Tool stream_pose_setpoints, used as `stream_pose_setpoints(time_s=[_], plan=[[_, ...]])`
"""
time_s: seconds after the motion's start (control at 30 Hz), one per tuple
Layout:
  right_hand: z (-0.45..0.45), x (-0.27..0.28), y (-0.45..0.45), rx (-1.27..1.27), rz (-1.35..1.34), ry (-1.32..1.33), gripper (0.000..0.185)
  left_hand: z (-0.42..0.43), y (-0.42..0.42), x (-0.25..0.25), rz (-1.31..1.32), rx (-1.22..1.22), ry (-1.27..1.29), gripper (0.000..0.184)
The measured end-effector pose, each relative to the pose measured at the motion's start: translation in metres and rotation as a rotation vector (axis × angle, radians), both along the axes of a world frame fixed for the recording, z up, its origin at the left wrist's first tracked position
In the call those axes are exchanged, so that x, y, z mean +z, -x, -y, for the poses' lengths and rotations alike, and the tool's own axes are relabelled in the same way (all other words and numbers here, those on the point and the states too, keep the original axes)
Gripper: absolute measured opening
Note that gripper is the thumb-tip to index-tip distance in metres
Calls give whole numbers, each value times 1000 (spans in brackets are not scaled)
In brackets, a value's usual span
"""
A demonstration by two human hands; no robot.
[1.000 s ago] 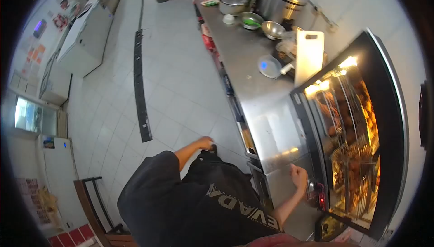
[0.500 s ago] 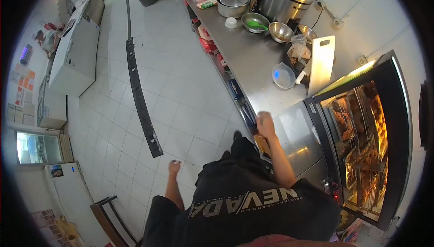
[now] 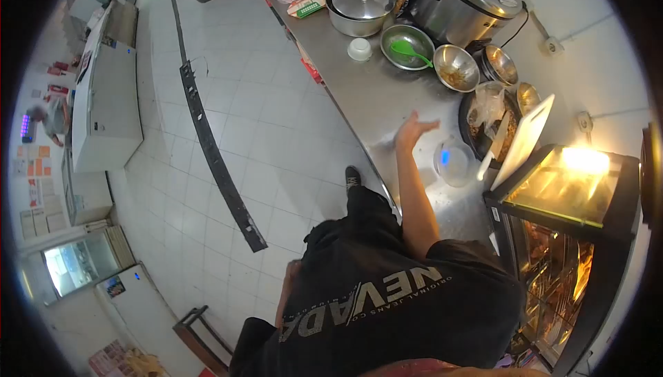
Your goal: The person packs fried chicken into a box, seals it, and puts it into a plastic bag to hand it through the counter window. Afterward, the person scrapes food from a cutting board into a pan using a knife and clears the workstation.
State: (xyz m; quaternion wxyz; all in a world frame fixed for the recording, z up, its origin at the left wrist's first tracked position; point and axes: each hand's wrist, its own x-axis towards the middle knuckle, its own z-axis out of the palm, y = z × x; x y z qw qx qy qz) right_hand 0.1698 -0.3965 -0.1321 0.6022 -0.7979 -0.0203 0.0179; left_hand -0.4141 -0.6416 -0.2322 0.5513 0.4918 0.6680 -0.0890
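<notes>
My right hand (image 3: 416, 131) is stretched over the steel counter (image 3: 366, 94), fingers apart and nothing in it. Nearest to it is a clear plastic container (image 3: 456, 163). Just beyond lies a dark round pan (image 3: 471, 128) with food, a plastic bag (image 3: 487, 104) and a white-handled knife (image 3: 492, 149) on it. A white cutting board (image 3: 526, 139) leans upright beside the pan. Low at my left side, my left hand (image 3: 293, 271) is partly hidden by my dark shirt, and its fingers cannot be made out.
Farther along the counter stand metal bowls (image 3: 456, 70), a bowl with a green spoon (image 3: 407, 49), a lidded pot (image 3: 359, 10) and a large cooker (image 3: 463, 14). A lit food warmer (image 3: 552, 259) is at right. A dark strip (image 3: 217, 152) runs along the tiled floor.
My right hand has risen from the counter's front edge to over its top and opened. My left hand has drawn back against my body. I have moved closer to the bowls and pan.
</notes>
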Motion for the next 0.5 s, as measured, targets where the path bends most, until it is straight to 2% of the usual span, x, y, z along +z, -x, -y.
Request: stream_pose_setpoints(time_s=[0.1, 0.13, 0.17, 0.2, 0.33, 0.43, 0.5], plan=[[-44, 28, 18, 476, 27, 63, 75, -99, 10, -2, 194, 371, 28, 26], [-61, 24, 25, 587, 147, 99, 65, -132, -25, 39, 133, 692, -47, 33], [-84, 21, 29, 697, 271, 131, 56, -166, -39, 55, 127, 720, -77, 42], [-111, 27, 34, 702, 349, 152, 53, -196, -56, 75, 142, 733, -121, 47], [-228, 52, 5, 598, 597, 376, 51, -279, -85, 80, 158, 591, -118, 49], [-288, 47, -18, 536, 327, 844, 57, -311, -73, 44, 145, 349, -38, 43], [-296, 21, -27, 556, 400, 856, 62, -325, -58, 27, 96, 131, 19, 40]])
